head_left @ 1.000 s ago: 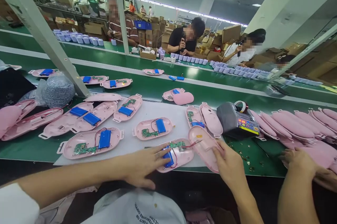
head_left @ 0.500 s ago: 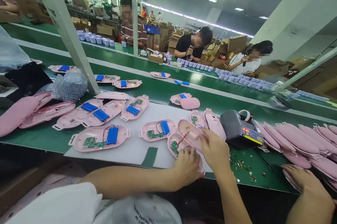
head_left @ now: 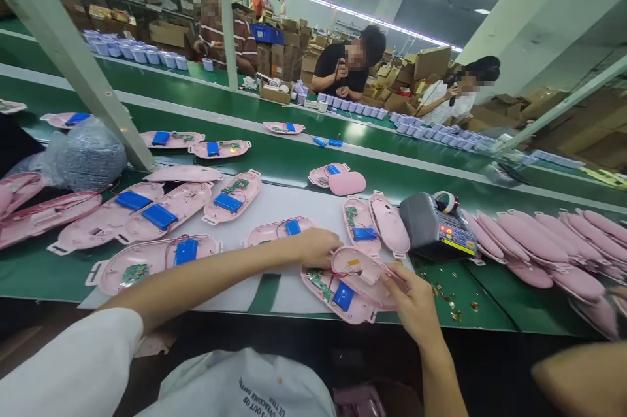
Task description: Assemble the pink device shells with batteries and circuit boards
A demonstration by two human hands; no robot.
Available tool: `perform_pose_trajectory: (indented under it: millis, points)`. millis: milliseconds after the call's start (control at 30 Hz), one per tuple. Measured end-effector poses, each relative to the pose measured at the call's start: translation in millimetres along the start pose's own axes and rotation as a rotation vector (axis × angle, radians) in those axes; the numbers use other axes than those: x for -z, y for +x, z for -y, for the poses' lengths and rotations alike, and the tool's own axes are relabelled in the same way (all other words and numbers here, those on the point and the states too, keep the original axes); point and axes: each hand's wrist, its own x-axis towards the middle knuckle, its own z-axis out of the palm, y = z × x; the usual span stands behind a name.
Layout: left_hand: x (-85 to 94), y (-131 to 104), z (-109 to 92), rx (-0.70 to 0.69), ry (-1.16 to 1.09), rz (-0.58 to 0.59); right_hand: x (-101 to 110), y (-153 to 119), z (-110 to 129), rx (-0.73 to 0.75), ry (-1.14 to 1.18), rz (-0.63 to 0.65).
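While the right hand [head_left: 414, 296] pinches the cover [head_left: 360, 283], inside showing, partly over the base [head_left: 361, 312] on the sheet [head_left: 284, 201], the left hand [head_left: 317, 247] curls nearby, grip unclear: apparently pairing halves, next calling for matched rims, battery [head_left: 343, 297] unpinched.

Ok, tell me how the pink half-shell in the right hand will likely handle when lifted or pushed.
The half-shell is probably stiff: its curved oval looks undistorted where the right hand grips one end. It seems light for its size, being hollow and thin-rimmed. Pushed, it might slide or tip, since it overlaps the open shell beneath.
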Motion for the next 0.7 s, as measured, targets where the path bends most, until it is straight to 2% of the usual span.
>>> perform_pose_trajectory:
  millis: [33,100,233,367,533,600,700]
  points:
    - [-1.4,5,-1,-0.015,-0.017,0.047,1,-1,2,0.001,0.005,-0.008]
    - [-3.8,6,-3,-0.066,-0.043,0.059,2,-2,5,0.008,0.011,-0.022]
    - [-3.7,-15,-3,-0.263,-0.116,0.031,4,-6,11,0.013,0.02,0.013]
    - [0.2,-28,-8,-0.297,-0.18,0.055,7,-7,18,0.012,0.026,0.046]
    - [-1.4,-26,-10,-0.38,-0.22,0.044,11,-10,18,-0.002,0.037,0.05]
    - [-2.9,-29,-7,-0.347,-0.328,0.033,12,-14,14,-0.009,0.03,0.046]
    - [-5.7,-42,-1,-0.075,-0.631,-0.029,11,-16,8,-0.044,-0.038,0.0]
